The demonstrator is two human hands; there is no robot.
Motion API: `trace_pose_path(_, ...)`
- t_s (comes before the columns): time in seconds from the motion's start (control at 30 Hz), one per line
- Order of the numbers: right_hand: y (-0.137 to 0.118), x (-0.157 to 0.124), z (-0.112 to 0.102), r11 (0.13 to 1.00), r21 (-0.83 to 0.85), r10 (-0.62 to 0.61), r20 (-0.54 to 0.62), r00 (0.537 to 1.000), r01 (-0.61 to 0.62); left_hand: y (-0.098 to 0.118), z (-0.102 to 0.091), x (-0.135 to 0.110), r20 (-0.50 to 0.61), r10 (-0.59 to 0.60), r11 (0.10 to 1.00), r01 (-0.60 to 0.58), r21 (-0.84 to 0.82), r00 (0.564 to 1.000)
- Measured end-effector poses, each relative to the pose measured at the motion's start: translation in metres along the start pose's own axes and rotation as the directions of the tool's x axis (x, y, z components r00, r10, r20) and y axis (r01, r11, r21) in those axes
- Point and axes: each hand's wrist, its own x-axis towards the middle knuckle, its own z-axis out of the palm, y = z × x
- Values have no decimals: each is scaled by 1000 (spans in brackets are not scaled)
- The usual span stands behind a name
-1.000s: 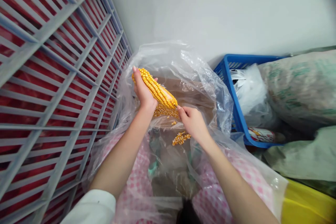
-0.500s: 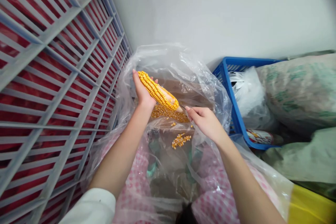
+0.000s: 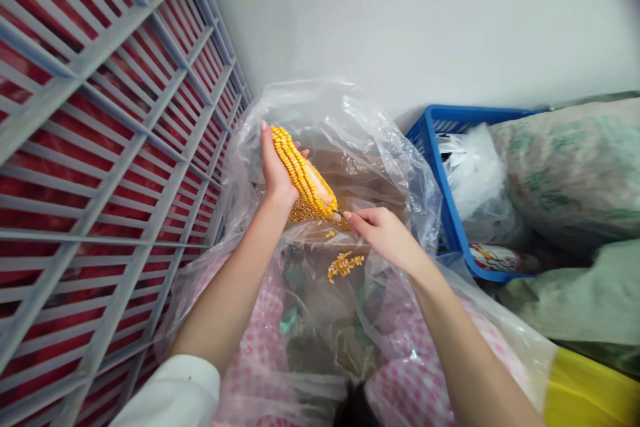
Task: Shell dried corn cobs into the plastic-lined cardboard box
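Note:
My left hand (image 3: 278, 170) is wrapped round a yellow corn cob (image 3: 299, 172), which slants down toward the right. Part of its upper side is stripped of kernels and shows pale. In my right hand (image 3: 373, 230) the fingers pinch a thin dark tool (image 3: 342, 215); its tip touches the cob's lower end, and its exact kind is too small to tell. Beneath the cob, a heap of loose kernels (image 3: 305, 211) lies in a clear plastic bag (image 3: 380, 147). A smaller cluster of kernels (image 3: 344, 267) rests on the plastic nearer to me.
On the left rises a grey slatted plastic crate (image 3: 145, 140) with red material behind its bars. At the right a blue basket (image 3: 445, 200) holds white plastic bags and a can. Beside it are a large filled sack (image 3: 580, 160) and a yellow item (image 3: 590, 390). A white wall stands behind.
The cob has tilted more steeply and shifted slightly right with my left hand. My right hand has moved a little left, bringing the dark tool against the cob's lower end.

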Motion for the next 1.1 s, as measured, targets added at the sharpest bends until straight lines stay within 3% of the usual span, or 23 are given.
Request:
trace_pose_path(0.13, 5, 0, 12, 998, 56, 39, -20, 999, -38, -4, 2, -6, 17, 23, 998, -24, 53, 1000)
trace_pose_path(0.27, 5, -1, 18, 990, 142, 12, -101, 995, 3, -3, -2, -3, -16, 11, 999, -12, -45, 1000)
trace_pose_path(0.4, -2, -3, 16, 961, 240, -80, -241, 967, 140, -2, -9, 6, -104, -125, 967, 98, -236, 987)
trace_pose_path(0.47, -5, -3, 12, 942, 290, -92, -253, 963, 167, -2, -10, 9, -129, -194, 952, 155, -265, 973)
trace_pose_path(0.53, -6, -2, 7, 933, 326, -79, -230, 970, 153, -1, -11, 10, -136, -175, 956, 135, -260, 975)
trace_pose_path(0.6, -6, -3, 1, 947, 290, -75, -222, 972, 139, 2, -11, 12, -141, -127, 964, 88, -252, 982)
trace_pose_path(0.8, 2, -5, -6, 996, -21, -91, -194, 977, 88, 6, -9, 11, -125, -59, 977, 31, -212, 990)
trace_pose_path(1.1, -1, -2, 0, 992, -123, -49, -152, 987, 31, 2, -2, 4, -109, 30, 992, -43, -123, 994)
